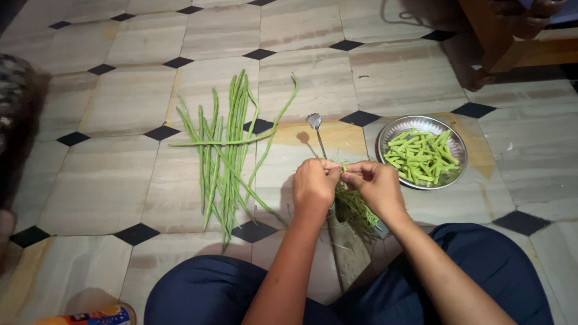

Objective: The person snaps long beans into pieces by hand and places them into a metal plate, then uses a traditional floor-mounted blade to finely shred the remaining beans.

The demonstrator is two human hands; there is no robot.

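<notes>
**Q:** What did the head camera catch of your hands?

**A:** I sat on the tiled floor (102, 180), knees in dark blue trousers (211, 289), with both hands meeting just left of the steel plate (388, 129). My left hand (314, 185) had its fingers curled together, pinched on a thin green bean (344, 167). My right hand (376, 183) faced it, fingertips clamped on the same bean, so the two grips nearly touched. The bean was held against the upright blade of a floor cutter (317, 132), whose wooden base (349, 253) ran back between my knees.

**Q:** And where did the rest of the beans lie?

**A:** A bundle of more long beans (355, 207) hung below my right hand, just left of the plate and under my wrist. The plate itself held a heap of cut bean pieces (421, 157), short and bright green. Well left of the plate, past the cutter, lay the uncut long beans (223, 156), spread lengthwise on the tiles, with one stalk lying crosswise over them.

**Q:** Anything else in that picture?

**A:** Beyond the plate, toward the top right corner, stood a dark wooden furniture leg (490, 54). Far left of the plate, at the frame's bottom edge, a colourful packet (90, 316) showed only in part; I could not tell what kind it was.
</notes>
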